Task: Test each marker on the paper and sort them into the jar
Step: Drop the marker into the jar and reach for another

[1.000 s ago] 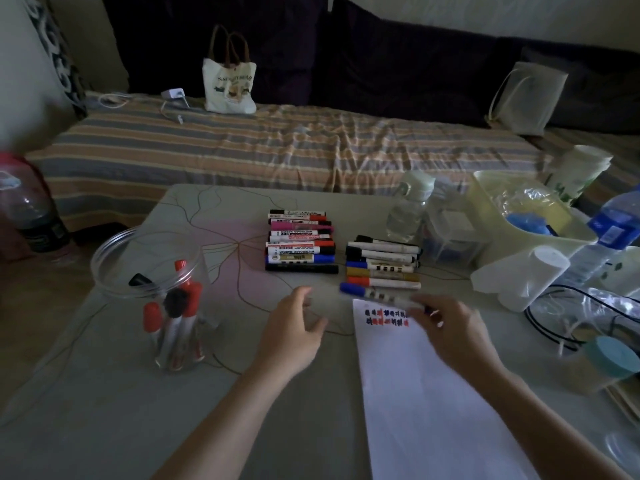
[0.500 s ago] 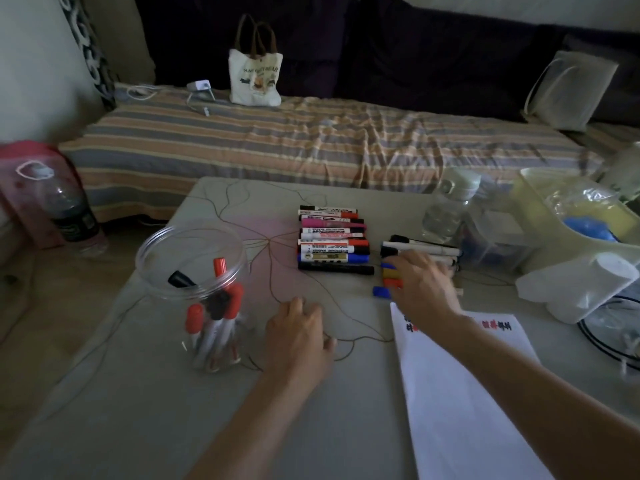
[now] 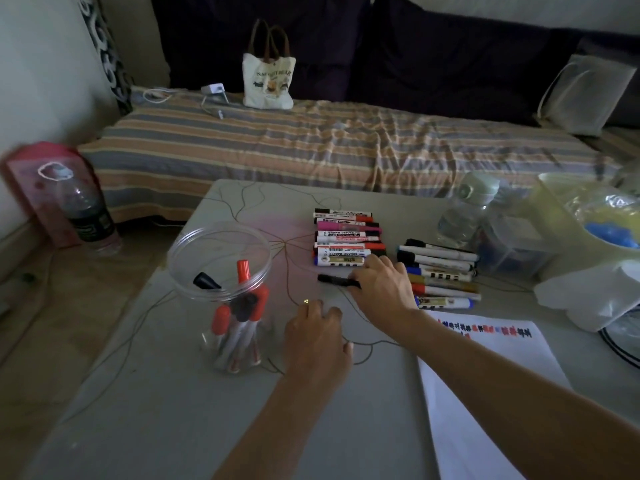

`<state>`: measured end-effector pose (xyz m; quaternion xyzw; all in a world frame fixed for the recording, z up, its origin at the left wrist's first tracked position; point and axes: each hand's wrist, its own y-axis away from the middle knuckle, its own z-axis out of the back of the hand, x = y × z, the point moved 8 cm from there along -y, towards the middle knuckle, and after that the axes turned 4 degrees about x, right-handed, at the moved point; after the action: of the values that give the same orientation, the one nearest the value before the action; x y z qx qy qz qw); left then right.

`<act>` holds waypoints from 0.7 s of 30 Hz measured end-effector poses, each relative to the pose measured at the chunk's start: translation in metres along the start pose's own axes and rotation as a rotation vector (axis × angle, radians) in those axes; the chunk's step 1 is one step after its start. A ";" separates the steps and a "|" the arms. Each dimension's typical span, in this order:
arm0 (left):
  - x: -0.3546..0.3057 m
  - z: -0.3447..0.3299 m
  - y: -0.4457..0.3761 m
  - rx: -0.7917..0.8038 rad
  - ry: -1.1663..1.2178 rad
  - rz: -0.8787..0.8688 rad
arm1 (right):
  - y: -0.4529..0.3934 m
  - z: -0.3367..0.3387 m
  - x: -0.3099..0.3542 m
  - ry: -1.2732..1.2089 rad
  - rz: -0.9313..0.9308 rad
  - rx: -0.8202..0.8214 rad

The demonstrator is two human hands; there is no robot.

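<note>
The right hand (image 3: 379,289) pinches a black marker (image 3: 334,280); a loose pinch could drop it, knocking the marker row (image 3: 346,242).

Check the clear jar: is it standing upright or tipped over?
Upright. The jar stands on its base on the table, open mouth up, with red- and black-capped markers leaning inside.

The right hand (image 3: 379,289) holds a black marker (image 3: 334,280) on the table (image 3: 156,410). The left hand (image 3: 317,337) rests flat at its 7 o'clock. The jar (image 3: 223,292) stands at 9 o'clock, the paper (image 3: 485,382) at 4 o'clock.
</note>
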<state>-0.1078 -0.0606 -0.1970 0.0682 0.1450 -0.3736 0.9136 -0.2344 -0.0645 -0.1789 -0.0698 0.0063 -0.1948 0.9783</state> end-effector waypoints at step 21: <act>-0.064 0.008 0.015 0.007 1.448 0.153 | 0.176 0.057 -0.094 -1.371 -0.556 0.081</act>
<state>-0.1390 -0.0098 -0.1694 0.3110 0.7068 -0.1704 0.6120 -0.2517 0.1401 -0.1486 -0.1387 -0.6311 -0.3483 0.6791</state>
